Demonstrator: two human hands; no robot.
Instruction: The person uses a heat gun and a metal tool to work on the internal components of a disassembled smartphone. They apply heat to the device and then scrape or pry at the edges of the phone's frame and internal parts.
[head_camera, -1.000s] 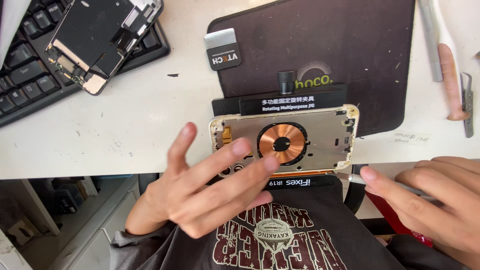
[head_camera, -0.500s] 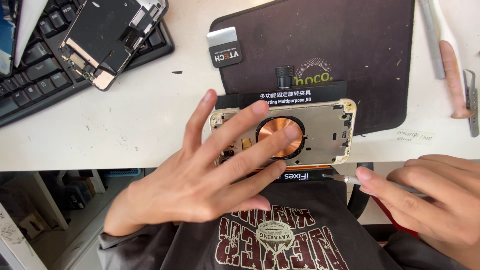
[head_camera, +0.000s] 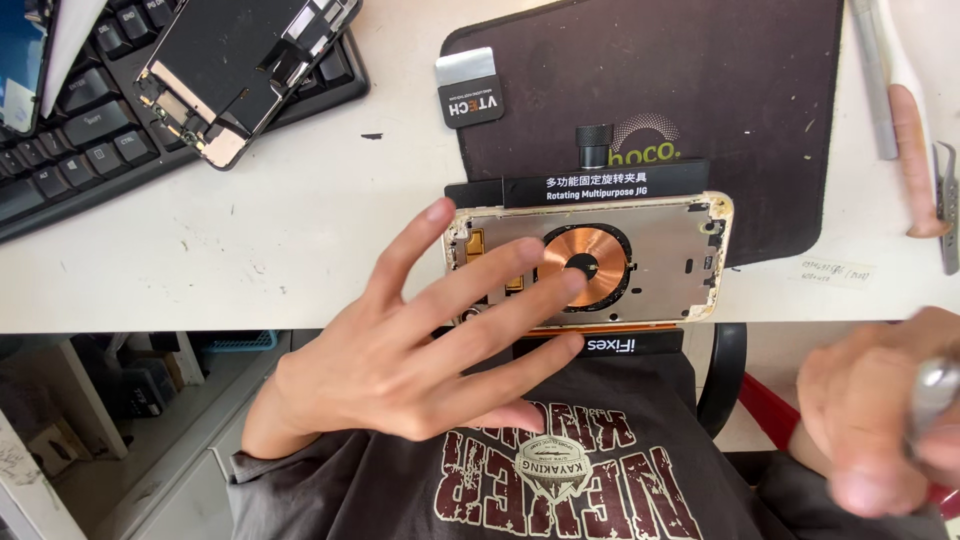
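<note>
Phone shell (head_camera: 640, 262), clamped in holder (head_camera: 600, 190): thin, rigid, probably light, coil fragile; left hand (head_camera: 420, 350) splayed flat across it, right hand (head_camera: 880, 420) pinching a metal tool (head_camera: 935, 390).

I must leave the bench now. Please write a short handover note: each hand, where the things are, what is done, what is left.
Left hand: open, fingers spread flat on the opened phone housing, fingertips by the copper coil.
Right hand: low at the right, off the housing, closed on a metal tool; blurred.
Housing is clamped in the black jig at the table edge, on the dark mat.
Done: screen assembly is off, lying on the keyboard.
Left: the coil is in place.
</note>
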